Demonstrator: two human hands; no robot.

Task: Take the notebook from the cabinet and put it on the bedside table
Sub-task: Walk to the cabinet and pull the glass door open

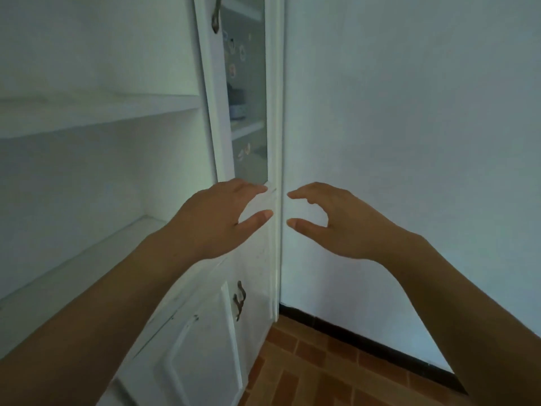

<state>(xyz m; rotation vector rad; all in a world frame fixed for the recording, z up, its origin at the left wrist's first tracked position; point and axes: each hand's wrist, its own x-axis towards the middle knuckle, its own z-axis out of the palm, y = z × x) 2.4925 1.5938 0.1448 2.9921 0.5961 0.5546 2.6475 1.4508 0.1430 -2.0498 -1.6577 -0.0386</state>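
Before the white cabinet (123, 112), both hands hover empty with fingers loosely spread, the left hand (218, 219) near the frame of the glass door (248, 92), the right hand (333, 221) just beside it against the wall (409, 112). No notebook is plainly visible; a dark, blurred stack (237, 105) behind the glass may include it. A notebook should be light, flat and semi-stiff, probably best pinched along the spine.

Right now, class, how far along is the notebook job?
Done: nothing visible; both hands are empty. In hand: left hand and right hand hover open before the white cabinet, beside its glass door. Left: find the notebook, not identifiable here, and carry it to the unseen bedside table.
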